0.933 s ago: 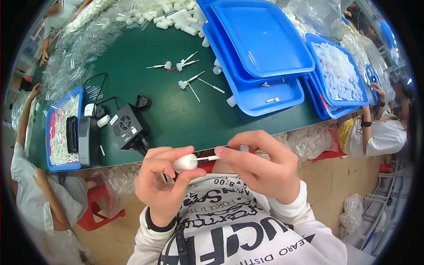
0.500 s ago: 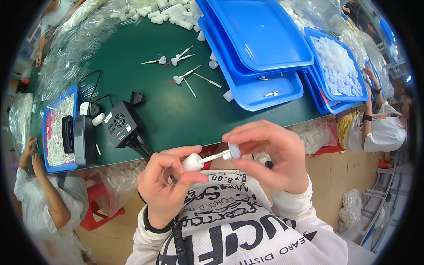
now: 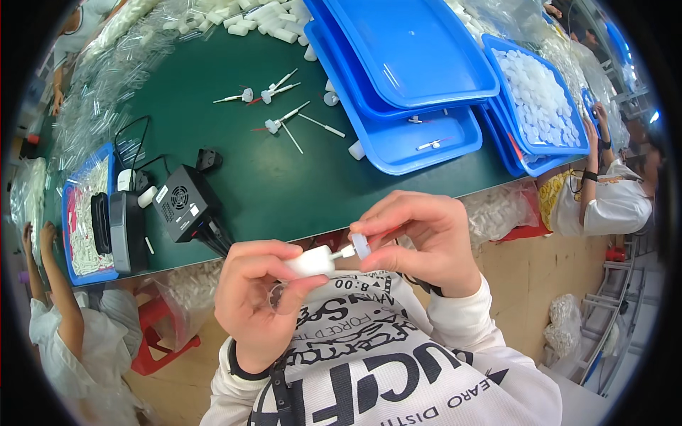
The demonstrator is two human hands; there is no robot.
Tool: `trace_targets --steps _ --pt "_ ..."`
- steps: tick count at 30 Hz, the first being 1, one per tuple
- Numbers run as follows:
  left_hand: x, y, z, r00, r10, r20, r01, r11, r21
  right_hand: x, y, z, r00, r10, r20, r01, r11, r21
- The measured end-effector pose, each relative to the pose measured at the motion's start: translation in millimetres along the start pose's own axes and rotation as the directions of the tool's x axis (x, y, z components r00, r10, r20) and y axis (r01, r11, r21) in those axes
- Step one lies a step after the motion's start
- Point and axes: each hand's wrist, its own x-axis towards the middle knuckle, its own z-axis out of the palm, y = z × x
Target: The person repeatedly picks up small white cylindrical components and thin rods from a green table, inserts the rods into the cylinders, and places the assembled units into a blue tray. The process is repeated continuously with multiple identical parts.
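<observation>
"While work proceeded before the near edge of the green table (image 3: 284, 199), what did the left hand (image 3: 257, 305) grip?"

"Its fingers were closed round the white cylinder (image 3: 312, 262), just off that edge."

"And the right hand (image 3: 430, 245)?"

"Thumb and fingertips pinched the translucent cap (image 3: 361, 246); a white stem (image 3: 347, 251) ran between cap and cylinder. Rod assemblies (image 3: 273, 126) lay on the table, blue trays (image 3: 419, 57) on its right side."

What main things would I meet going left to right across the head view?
Blue tray of white sticks, grey box, black box with a fan grille, left hand, white cylinder, pale round cap, right hand, blue tray of white discs.
</observation>
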Motion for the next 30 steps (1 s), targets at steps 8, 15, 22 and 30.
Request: trace_targets --steps 8,15,22,30 --pt "-4.1 -2.7 -0.1 0.999 0.018 -0.049 -0.017 1.000 0.026 0.8 3.8 3.2 0.998 -0.056 0.010 0.056 0.994 -0.098" --pt "-2.2 -1.6 2.1 0.990 0.132 -0.049 -0.124 0.983 0.134 0.8 5.3 9.1 1.000 -0.022 -0.007 0.021 0.992 -0.128" --pt "-2.1 -3.3 3.1 0.991 0.134 -0.005 -0.132 0.982 0.138 0.5 10.8 10.1 0.996 -0.088 0.005 0.087 0.977 -0.194" --pt "2.6 -8.8 9.3 0.938 -0.307 0.158 0.332 0.929 -0.164 6.0 17.0 20.0 0.998 0.020 -0.058 -0.026 0.994 -0.104"
